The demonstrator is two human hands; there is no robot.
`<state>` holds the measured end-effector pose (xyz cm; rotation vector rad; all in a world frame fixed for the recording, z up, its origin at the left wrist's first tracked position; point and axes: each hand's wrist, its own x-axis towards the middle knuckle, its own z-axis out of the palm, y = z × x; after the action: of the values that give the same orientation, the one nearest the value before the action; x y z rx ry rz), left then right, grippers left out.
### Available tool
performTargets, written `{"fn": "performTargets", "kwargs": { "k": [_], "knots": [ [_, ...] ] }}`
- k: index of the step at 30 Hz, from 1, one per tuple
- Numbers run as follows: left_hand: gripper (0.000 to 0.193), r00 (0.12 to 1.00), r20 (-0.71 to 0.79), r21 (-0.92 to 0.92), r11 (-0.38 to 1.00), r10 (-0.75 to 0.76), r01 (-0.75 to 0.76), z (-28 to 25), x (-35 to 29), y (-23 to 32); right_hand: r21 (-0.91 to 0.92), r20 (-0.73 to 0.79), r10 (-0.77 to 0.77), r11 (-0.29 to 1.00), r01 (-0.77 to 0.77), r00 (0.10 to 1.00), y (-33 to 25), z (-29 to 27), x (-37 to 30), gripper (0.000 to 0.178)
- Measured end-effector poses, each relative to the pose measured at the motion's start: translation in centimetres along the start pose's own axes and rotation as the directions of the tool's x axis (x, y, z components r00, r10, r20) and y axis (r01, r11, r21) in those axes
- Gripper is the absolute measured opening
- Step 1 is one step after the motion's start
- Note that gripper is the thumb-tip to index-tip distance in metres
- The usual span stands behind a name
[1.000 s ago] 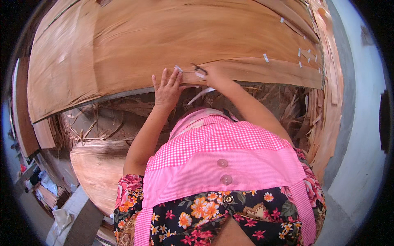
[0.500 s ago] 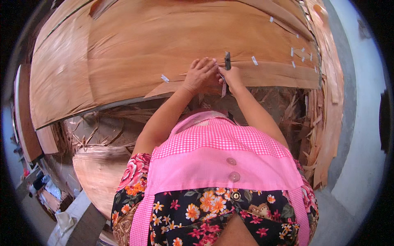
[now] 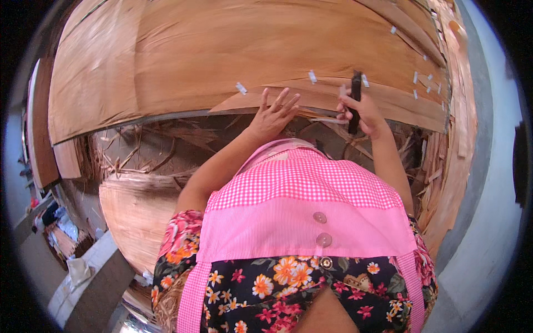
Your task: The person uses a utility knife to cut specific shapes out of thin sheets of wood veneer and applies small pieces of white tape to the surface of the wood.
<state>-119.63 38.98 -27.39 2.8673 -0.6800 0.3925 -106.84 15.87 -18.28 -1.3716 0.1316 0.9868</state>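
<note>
A broad sheet of wood veneer (image 3: 222, 50) spreads in front of me, with a narrower veneer strip (image 3: 388, 100) along its near edge. Small white tape pieces, one of them a tape piece (image 3: 312, 76) between my hands, lie across or near the seam. My left hand (image 3: 273, 117) has its fingers spread, their tips on the strip's near edge. To the right, my right hand (image 3: 361, 112) grips a slim black tool (image 3: 355, 102) that looks like a utility knife. A pale strip (image 3: 342, 91), perhaps tape, shows by its fingers.
Torn veneer scraps (image 3: 166, 144) lie below the sheet's near edge. A rounded veneer stack (image 3: 133, 216) stands at the left, near a concrete ledge (image 3: 94, 277) with a white cup-like object (image 3: 79, 271). Ragged veneer offcuts (image 3: 458, 111) line the right side, beside a pale wall (image 3: 494, 183).
My hands have moved apart: the right went right with the black tool, and the left drew back toward me. A tape piece now shows where they were. The view has shifted slightly.
</note>
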Motion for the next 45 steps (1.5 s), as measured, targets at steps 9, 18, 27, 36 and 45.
{"fn": "performTargets", "kwargs": {
  "k": [9, 18, 27, 36, 45],
  "knots": [
    [0.016, 0.988, -0.017, -0.323, 0.936, -0.156, 0.142, -4.2, -12.9, -0.4, 0.029, 0.121, -0.263, 0.965, 0.261, 0.957, -0.2, 3.5, -1.5, 0.013],
    [0.008, 0.398, 0.431, -0.084, 0.403, -0.810, 0.911, -7.6, -31.8, -0.4, 0.202, 0.019, -0.377, 0.908, 0.366, 0.926, -2.6, 7.6, -1.3, 0.014],
    [0.012, 0.086, 0.344, 0.506, 0.261, -0.935, 0.822, -11.4, -41.8, -18.5, 0.224, -0.008, -0.441, 0.874, 0.431, 0.897, -3.0, 13.6, -3.3, 0.012],
    [0.019, -0.048, -0.028, 0.324, -0.055, -0.998, 0.945, -16.5, -57.0, -29.0, 0.079, -0.103, -0.525, 0.843, 0.533, 0.845, 0.3, 17.2, -0.3, 0.015],
    [0.047, -0.251, 0.070, 0.317, -0.217, -0.965, 0.923, -27.9, -49.3, -24.1, 0.009, -0.070, -0.467, 0.883, 0.469, 0.881, -2.4, 24.3, 0.8, 0.011]
  ]
}}
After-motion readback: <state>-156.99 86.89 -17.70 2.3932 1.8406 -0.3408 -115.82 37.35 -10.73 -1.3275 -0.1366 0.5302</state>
